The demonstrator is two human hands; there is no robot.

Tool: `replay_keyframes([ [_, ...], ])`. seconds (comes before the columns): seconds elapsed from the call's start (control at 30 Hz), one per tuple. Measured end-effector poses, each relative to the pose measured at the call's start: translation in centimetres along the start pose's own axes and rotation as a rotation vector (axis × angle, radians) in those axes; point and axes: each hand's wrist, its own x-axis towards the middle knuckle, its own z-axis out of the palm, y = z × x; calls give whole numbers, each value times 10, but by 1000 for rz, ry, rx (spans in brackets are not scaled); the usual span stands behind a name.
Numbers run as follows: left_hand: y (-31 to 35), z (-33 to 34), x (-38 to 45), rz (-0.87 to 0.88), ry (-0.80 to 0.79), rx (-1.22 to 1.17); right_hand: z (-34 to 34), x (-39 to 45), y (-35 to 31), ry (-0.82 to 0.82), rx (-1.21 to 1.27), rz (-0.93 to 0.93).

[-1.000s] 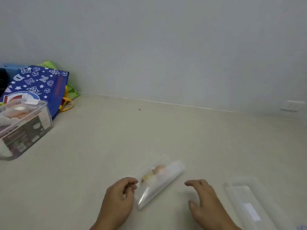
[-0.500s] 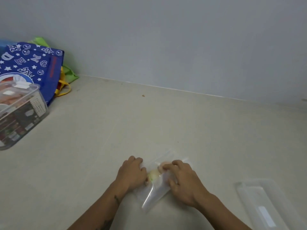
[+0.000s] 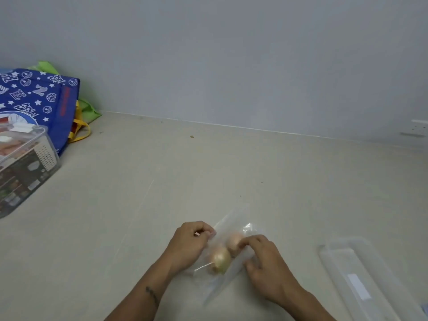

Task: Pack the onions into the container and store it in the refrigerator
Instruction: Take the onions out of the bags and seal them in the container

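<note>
Head view: left hand (image 3: pixel 188 245) and right hand (image 3: pixel 266 265), grips pinched on onion bag (image 3: pixel 228 230).

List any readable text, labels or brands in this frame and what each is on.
"N": white letter on the blue bag; the other white block letters among its stars are too distorted to read.
Red vertical print on the blue bag's side: too blurred to read.
Printed label on the clear storage box: too small and blurred.
White sticker on the clear lid: no legible text.
Plastic bag with the onions: no text visible.
</note>
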Motion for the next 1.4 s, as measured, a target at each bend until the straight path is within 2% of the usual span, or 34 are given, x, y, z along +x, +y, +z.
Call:
replay_keyframes([
  [0.27,26,30,-46,19,-92,-104,-23,-28,-10,138,337,227],
  [0.4,27,53,-61,83,-17,-116,-35,-42,-16,157,545,306],
  [0.53,30,74,-78,106,10,-158,-43,-50,-20,211,640,398],
  [0.8,31,86,-85,100,50,-116,-40,-47,-17,197,669,487],
  [0.93,34,82,-77,114,17,-41,-33,-47,-12,199,669,418],
  [1.13,35,79,-62,228,-94,74,-25,-48,-6,312,551,311],
  [1.4,25,80,-57,166,-3,44,-16,-46,-8,287,426,249],
])
